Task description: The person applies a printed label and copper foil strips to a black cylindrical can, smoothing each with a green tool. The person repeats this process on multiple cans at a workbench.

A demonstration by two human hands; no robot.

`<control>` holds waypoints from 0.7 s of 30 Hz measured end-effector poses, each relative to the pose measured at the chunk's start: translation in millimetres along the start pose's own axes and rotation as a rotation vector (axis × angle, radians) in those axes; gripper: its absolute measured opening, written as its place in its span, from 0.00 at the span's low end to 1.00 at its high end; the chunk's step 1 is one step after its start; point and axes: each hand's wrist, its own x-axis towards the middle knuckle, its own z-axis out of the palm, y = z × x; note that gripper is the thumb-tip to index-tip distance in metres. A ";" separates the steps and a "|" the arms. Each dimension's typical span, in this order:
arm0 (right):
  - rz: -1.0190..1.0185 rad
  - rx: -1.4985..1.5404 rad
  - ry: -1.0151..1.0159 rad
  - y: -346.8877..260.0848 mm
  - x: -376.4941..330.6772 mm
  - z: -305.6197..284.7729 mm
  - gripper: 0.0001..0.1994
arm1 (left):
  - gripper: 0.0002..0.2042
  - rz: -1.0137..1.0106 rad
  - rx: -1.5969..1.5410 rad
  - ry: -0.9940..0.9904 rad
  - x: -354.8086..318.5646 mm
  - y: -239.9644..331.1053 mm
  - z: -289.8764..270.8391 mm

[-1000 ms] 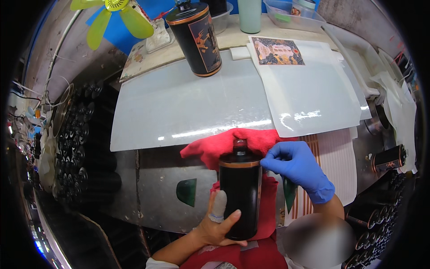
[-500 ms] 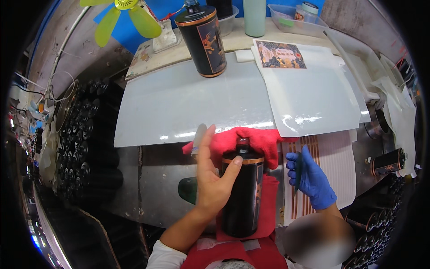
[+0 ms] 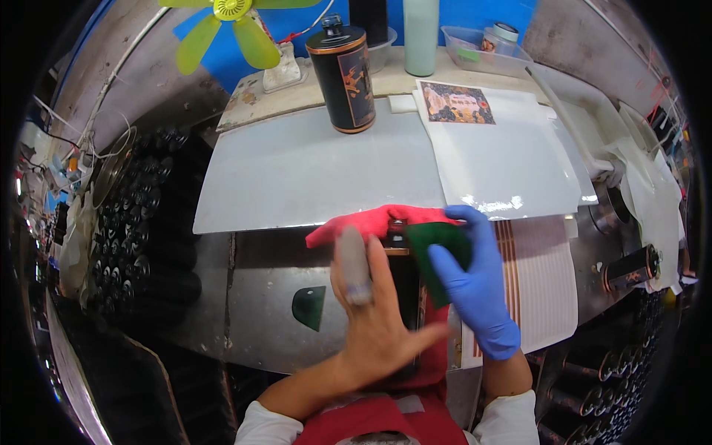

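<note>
A black bottle (image 3: 404, 282) with copper-coloured bands lies in front of me, its neck on a bunched red cloth (image 3: 356, 222). My left hand (image 3: 374, 330), bare but for a grey cover on one finger, hovers over the bottle's left side. Its fingers are spread and slightly blurred, with nothing in them. In a blue glove, my right hand (image 3: 478, 289) grips a flat dark green scraper (image 3: 437, 256) between thumb and fingers, over the bottle's right side. Most of the bottle is hidden behind both hands. Another dark green flat piece (image 3: 308, 308) rests on the metal table to the left.
A sheet with copper-coloured strips (image 3: 549, 274) lies at the right. Behind the cloth is a pale board (image 3: 297, 174), with an upright decorated black bottle (image 3: 343, 81) at its far edge. A yellow-green fan (image 3: 231, 9) stands far left. Black bottles (image 3: 137, 230) are stacked at left.
My right hand has come left from the strip sheet to the bottle, bringing the green scraper. My left hand has moved right and nearer me, its thumb now stretched across the bottle.
</note>
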 end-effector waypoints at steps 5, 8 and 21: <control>-0.007 -0.200 -0.042 -3.1 -2.6 14.3 0.17 | 0.64 0.145 0.401 -0.430 -46.3 2.5 -6.2; 0.090 0.109 0.044 24.7 -7.9 0.4 0.16 | 0.62 0.117 0.277 -0.487 -43.4 -7.7 -17.8; 0.006 0.073 0.096 26.2 -10.2 -6.5 0.16 | 0.56 0.281 0.175 -0.206 -75.4 -29.3 -19.6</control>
